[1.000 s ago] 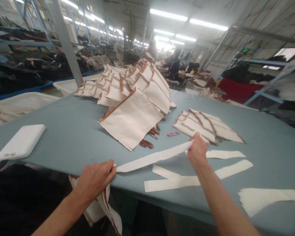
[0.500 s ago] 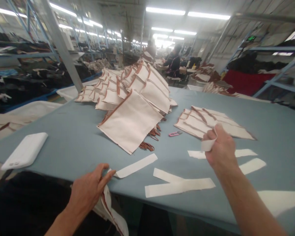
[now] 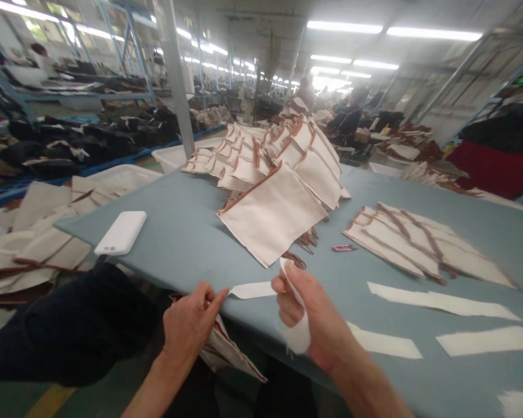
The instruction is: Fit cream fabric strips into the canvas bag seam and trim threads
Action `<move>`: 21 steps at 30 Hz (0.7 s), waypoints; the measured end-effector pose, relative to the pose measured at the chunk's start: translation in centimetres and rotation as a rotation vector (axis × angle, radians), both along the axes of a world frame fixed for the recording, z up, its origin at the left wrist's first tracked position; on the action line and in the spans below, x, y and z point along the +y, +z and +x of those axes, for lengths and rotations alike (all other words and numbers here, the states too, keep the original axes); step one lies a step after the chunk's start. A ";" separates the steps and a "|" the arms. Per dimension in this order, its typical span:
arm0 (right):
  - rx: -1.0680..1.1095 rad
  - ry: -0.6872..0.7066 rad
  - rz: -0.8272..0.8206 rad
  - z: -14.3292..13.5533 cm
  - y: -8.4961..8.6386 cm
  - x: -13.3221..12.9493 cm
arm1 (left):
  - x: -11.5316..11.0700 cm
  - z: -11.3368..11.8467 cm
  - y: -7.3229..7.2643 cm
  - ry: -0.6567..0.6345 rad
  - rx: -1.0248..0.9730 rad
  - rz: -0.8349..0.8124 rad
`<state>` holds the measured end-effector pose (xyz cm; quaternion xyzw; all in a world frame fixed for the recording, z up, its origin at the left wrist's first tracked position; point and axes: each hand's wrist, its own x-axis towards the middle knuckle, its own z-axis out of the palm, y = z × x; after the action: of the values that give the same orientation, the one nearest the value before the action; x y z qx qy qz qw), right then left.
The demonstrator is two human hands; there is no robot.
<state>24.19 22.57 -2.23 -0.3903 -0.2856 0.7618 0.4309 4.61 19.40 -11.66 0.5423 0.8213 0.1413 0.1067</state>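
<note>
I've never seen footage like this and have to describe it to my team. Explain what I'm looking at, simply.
There is no machine: these are a person's bare hands, seen from a camera worn on that person's head, looking forward and down. The right hand grips a curled pale strip. The left hand is at the near table edge, fingertips by another strip's end, with a cream cloth piece hanging beneath; its exact grip is unclear. On the blue-grey table lie a brown-edged cloth heap, a smaller stack, pink snips and a white phone-shaped thing.
</note>
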 end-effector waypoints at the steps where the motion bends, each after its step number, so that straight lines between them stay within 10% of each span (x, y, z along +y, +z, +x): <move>1: -0.051 0.008 -0.034 -0.6 -1.3 -0.2 | -0.2 0.0 -0.3 0.002 -0.018 0.021; 10: -0.346 -0.099 -0.058 -1.8 -8.4 1.2 | -2.1 -2.7 -1.8 0.019 -0.264 0.276; 21: -0.132 -0.183 0.037 -0.6 -3.9 0.6 | -4.1 3.1 -0.8 -0.293 -0.667 0.264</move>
<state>23.58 23.18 -6.13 -0.4560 -0.2905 0.6866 0.4861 7.72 15.29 -12.44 0.5872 0.6300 0.3978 0.3163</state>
